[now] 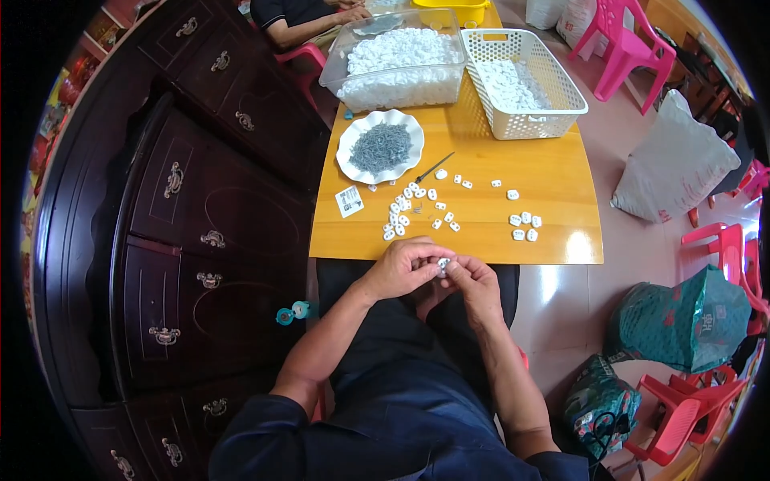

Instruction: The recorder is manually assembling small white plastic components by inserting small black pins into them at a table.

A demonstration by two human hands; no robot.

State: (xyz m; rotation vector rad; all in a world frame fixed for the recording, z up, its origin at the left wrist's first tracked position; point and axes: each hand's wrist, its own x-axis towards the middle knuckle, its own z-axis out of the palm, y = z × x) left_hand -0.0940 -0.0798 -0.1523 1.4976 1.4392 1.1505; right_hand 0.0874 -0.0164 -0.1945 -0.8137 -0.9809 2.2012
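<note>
Just past the table's front edge, my left hand point(403, 269) and my right hand point(475, 289) meet with the fingertips of both closed on a small white plastic piece point(443, 265). Dark spots show on its face; the fingers cover the rest. Ahead of my left hand lies a loose cluster of similar white pieces point(399, 207), with a few small grey screws point(416, 210) among them. Several more finished-looking pieces point(525, 228) sit grouped to the right. A thin dark screwdriver point(437, 167) lies behind the cluster, near a scalloped white plate point(346, 152) heaped with grey screws point(381, 147).
A clear bin point(433, 94) full of white pieces and a white perforated basket point(545, 124) stand at the table's back. A white card point(349, 201) lies left. Dark cabinets point(233, 216) flank the left side; a sack point(674, 164) and pink chairs point(630, 44) are right. Another person point(293, 28) sits far left.
</note>
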